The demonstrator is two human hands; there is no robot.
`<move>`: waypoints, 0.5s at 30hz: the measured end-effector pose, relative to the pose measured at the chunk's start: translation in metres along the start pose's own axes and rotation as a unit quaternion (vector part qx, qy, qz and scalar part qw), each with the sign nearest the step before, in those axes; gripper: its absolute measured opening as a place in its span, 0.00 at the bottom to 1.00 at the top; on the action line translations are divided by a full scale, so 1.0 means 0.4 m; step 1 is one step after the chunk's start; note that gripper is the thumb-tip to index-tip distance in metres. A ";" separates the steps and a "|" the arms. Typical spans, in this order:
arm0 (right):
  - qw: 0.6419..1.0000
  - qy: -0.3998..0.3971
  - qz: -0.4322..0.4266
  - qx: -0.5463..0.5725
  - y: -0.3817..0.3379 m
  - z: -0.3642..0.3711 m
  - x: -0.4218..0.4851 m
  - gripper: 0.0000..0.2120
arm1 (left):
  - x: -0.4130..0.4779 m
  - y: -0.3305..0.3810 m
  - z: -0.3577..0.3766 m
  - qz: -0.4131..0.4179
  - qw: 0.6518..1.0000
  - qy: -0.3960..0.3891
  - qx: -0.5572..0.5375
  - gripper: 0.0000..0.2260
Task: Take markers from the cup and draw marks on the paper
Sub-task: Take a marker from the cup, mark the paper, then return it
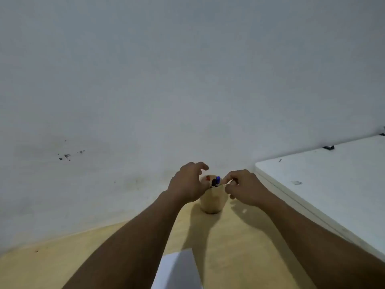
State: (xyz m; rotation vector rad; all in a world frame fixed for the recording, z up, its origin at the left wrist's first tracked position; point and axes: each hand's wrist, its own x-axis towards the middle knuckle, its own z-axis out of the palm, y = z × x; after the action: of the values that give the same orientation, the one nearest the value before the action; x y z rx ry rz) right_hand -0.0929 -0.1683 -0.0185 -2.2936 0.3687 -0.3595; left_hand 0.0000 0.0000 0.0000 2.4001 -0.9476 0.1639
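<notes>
A tan cup (212, 202) stands on the yellow table (239, 247) close to the wall. Marker caps stick out of its top: a blue one (218, 180), a black one (214, 182) and a red one (208, 178). My left hand (188, 184) curls around the cup's left rim with fingers spread above it. My right hand (243, 187) is at the right rim, thumb and forefinger pinched near the blue cap; whether they touch it I cannot tell. A white sheet of paper (177, 270) lies near me, between my forearms.
A pale wall (187, 90) rises right behind the cup, with a few dark specks (66, 156) at the left. A white surface (333, 180) adjoins the table on the right, slightly higher.
</notes>
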 end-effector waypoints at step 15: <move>0.990 0.055 -0.006 0.130 -0.061 0.067 0.010 0.09 | 0.011 -0.015 -0.124 0.002 0.982 0.148 -0.114 0.10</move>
State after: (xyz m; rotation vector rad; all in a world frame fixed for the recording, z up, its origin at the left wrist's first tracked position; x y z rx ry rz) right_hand -0.0757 -0.1362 -0.0179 -2.0272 0.3426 -0.5111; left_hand 0.0115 0.0274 0.0404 2.0910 -0.7874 0.3807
